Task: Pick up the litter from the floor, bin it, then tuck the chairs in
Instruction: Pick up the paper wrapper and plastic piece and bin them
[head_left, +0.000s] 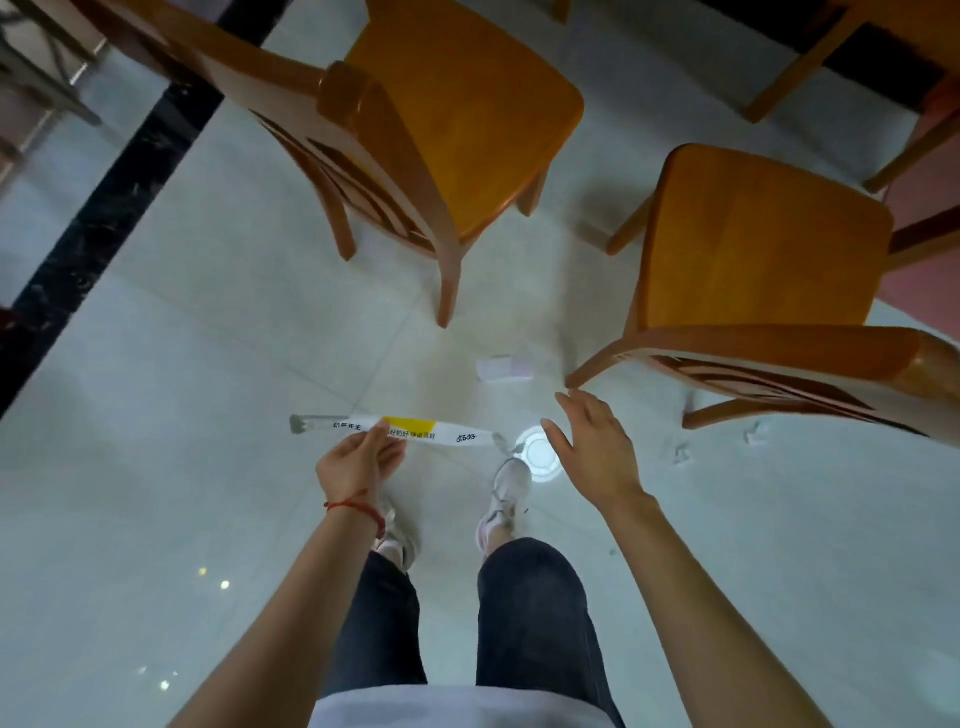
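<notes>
My left hand (358, 460) pinches a long white wrapper with a yellow patch (400, 428) and holds it level above the floor. My right hand (592, 441) is spread open and empty, hovering over a round white lid (540, 457) on the tiles. A small white and pink packet (504, 370) lies on the floor between the chairs. Two tiny scraps (681, 453) (754, 432) lie under the right chair. One wooden chair (457, 135) stands ahead to the left, a second wooden chair (758, 260) to the right, both pulled out.
Pale glossy floor tiles (182, 364) with a black strip (104, 218) running diagonally at the left. Table legs (795, 67) show at the top right. My feet in white shoes (504, 499) stand just below the lid.
</notes>
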